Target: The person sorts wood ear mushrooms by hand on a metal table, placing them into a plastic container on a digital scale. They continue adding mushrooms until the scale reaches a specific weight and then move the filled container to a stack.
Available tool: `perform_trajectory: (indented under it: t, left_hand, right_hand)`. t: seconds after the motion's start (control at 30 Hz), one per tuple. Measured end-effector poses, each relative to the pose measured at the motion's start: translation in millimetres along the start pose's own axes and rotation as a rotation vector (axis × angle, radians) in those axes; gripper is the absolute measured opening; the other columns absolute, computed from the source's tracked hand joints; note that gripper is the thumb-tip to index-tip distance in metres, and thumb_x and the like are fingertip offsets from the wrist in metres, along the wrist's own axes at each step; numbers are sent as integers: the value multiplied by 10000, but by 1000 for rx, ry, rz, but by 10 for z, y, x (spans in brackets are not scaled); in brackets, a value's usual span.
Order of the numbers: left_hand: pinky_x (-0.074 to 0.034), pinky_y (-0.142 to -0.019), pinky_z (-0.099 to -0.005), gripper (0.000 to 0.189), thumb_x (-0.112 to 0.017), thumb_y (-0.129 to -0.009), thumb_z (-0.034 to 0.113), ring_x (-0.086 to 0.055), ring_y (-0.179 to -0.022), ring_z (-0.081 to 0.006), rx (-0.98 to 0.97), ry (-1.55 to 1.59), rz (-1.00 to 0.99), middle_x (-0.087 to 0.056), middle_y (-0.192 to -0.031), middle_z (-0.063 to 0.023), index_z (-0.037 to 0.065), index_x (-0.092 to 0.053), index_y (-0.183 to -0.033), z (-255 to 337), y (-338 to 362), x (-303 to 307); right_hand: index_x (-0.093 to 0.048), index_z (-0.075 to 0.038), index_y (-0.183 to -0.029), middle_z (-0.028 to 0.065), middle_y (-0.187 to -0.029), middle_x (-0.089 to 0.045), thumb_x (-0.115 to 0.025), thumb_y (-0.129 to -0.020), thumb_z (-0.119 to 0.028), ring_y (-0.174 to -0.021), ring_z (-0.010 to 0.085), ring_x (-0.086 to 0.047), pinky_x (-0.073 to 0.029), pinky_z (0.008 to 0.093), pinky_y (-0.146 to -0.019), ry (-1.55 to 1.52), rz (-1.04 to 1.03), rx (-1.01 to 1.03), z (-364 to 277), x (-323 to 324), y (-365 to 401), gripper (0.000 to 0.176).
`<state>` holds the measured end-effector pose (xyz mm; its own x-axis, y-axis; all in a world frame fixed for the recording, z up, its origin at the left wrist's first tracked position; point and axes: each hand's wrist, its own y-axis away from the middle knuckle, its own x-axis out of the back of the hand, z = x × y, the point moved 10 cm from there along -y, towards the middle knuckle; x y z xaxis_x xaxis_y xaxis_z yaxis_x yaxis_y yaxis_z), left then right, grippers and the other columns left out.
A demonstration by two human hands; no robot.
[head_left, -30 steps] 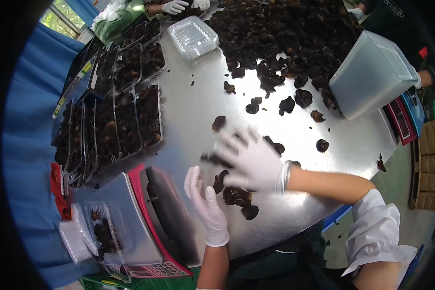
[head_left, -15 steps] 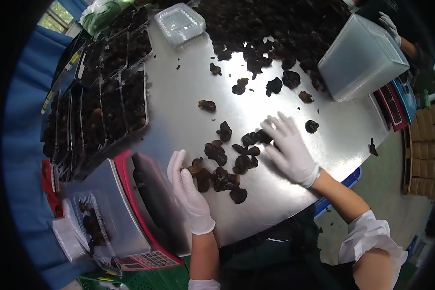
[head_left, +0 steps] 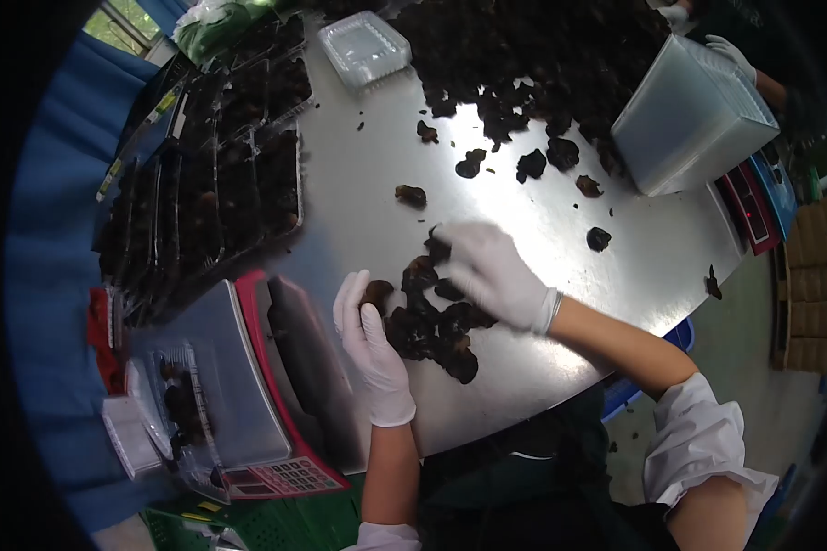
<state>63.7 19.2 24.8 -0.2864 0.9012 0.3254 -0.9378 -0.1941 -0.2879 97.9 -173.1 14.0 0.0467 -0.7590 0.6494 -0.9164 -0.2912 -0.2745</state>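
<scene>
A small loose heap of dark wood ear mushrooms (head_left: 418,321) lies on the metal table in front of me. My left hand (head_left: 374,358), in a white glove, stands on edge at the heap's left side with fingers stretched. Its fingertips are beside a brownish wood ear piece (head_left: 377,294). My right hand (head_left: 498,275), also gloved, reaches over the heap's upper right edge. Motion blurs its fingers, but they look extended, with the thumb apart. Dark pieces partly show below them; whatever touches the fingertips is hidden.
Filled clear trays (head_left: 239,193) stand at left. Near me is a red-edged scale (head_left: 289,441) holding a part-filled tray (head_left: 182,404). Empty lidded boxes (head_left: 363,50) and a stack of clear containers (head_left: 694,119) flank a large mushroom pile (head_left: 533,46). A co-worker's gloved hand (head_left: 733,57) is behind.
My right hand has swept left and toward the heap, and the mushroom pieces now lie closer together. My left hand stays at the heap's left side. The whole view has shifted slightly.
</scene>
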Motion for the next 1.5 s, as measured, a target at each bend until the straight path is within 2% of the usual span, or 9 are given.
perform_trajectory:
  t: [0.1, 0.23, 0.43, 0.57, 0.67, 0.73, 0.97, 1.0, 1.5]
  left_hand:
    - [-343, -1122, -387, 348, -464, -1032, 188, -500, -1289, -270, -11, -56, -29, -568, -1342, -150, -7, -623, -1272, 6, 2, 4]
    - [-325, -1127, -382, 247, -653, -900, 72, -457, -1305, -280, -15, -274, -147, -585, -1325, -96, 92, -727, -1135, 18, 52, -142]
    - [-310, -1137, -431, 205, -692, -868, 100, -388, -1346, -327, 28, -256, -176, -568, -1328, -98, 117, -750, -1065, -55, 51, -148]
    - [-308, -1139, -436, 218, -690, -865, 94, -389, -1344, -330, 38, -237, -155, -568, -1330, -97, 108, -745, -1075, -58, 44, -130]
    - [-309, -1140, -436, 226, -685, -866, 88, -389, -1344, -331, 49, -220, -152, -569, -1330, -96, 103, -741, -1085, -48, 42, -112]
    - [-310, -1140, -434, 230, -683, -867, 86, -390, -1344, -330, 55, -206, -144, -570, -1330, -96, 102, -739, -1090, -21, 30, -132]
    - [-315, -1141, -423, 246, -655, -873, 59, -406, -1340, -318, 29, -220, -125, -579, -1327, -103, 86, -722, -1108, 3, 38, -114]
    - [-314, -1142, -424, 247, -647, -877, 54, -413, -1339, -314, 47, -202, -108, -583, -1325, -104, 79, -717, -1112, -15, 36, -91]
    - [-334, -1130, -406, 224, -610, -936, 85, -477, -1303, -274, 27, -152, -56, -593, -1322, -123, 48, -706, -1136, -119, 19, -25]
  right_hand:
    - [-567, -95, -1327, 198, -1394, -502, -579, -952, -205, -1248, 404, -495, -385, 477, -1064, -171, -199, 215, -593, -207, 154, 391]
    - [-646, -55, -1035, 161, -1026, -648, -580, -925, -161, -1035, 338, -586, -473, 439, -916, -95, -200, 81, -324, -53, -388, 166]
    - [-608, -65, -1136, 131, -1197, -592, -642, -869, -145, -1118, 342, -551, -470, 427, -953, 278, 29, 384, 8, -308, -971, 281]
    - [-574, -38, -936, 139, -963, -571, -590, -886, -132, -941, 326, -578, -488, 412, -824, 460, 5, 362, 158, -181, -750, 108]
    - [-592, -23, -863, 139, -920, -602, -549, -848, -103, -951, 319, -590, -481, 416, -859, 687, -207, -90, 572, 175, -449, 92]
    - [-568, -43, -820, 140, -910, -590, -563, -855, -99, -898, 323, -566, -464, 448, -830, 658, 42, 7, 466, 583, -170, 65]
    - [-558, 27, -1279, 257, -1333, -542, -575, -943, -236, -1268, 422, -481, -407, 454, -1077, 299, 130, 174, 492, 619, -702, 427]
    - [-595, 0, -1139, 224, -1230, -576, -614, -911, -247, -1180, 405, -527, -450, 465, -1005, 329, 176, 237, 523, 524, -770, 336]
    - [-586, -38, -930, 185, -970, -591, -570, -934, -214, -917, 368, -579, -483, 468, -789, 829, 255, -483, 1004, 1769, 1715, 177]
